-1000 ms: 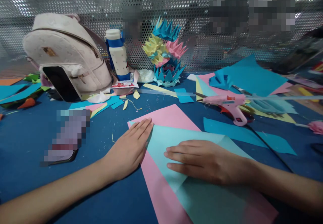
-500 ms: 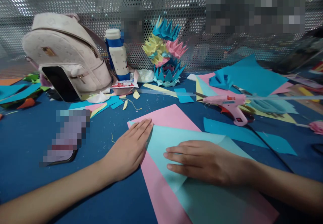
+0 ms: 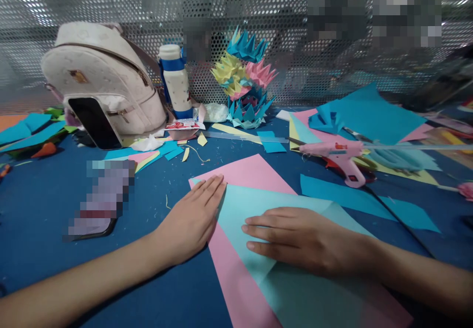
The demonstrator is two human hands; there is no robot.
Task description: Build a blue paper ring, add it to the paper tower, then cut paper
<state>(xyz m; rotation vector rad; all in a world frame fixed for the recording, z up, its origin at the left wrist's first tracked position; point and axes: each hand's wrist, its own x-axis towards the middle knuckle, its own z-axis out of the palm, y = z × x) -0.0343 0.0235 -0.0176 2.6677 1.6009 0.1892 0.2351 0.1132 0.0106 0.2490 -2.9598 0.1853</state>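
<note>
A light blue sheet of paper (image 3: 244,210), creased across its lower part, lies over a pink sheet of paper (image 3: 254,173) on the blue table. Pink shows along the top, the left side and the lower right corner. My left hand (image 3: 195,217) lies flat at the upper left edge of the sheets, fingers stretched out and pointing up and right. Flat on the light blue sheet rests my right hand (image 3: 303,239), with its fingers straight and pointing left; neither hand grasps anything. Its palm side and the paper under it are hidden.
A pink glue gun (image 3: 345,155) lies at the right near a blue paper strip (image 3: 369,202). Folded paper flowers (image 3: 247,86) stand at the back, beside a bottle (image 3: 175,82) and a white backpack (image 3: 107,77). One phone (image 3: 96,123) leans there; another (image 3: 107,205) lies flat at left.
The whole view has shifted slightly, so things appear a little farther right and lower. Both hands keep their places on the paper.
</note>
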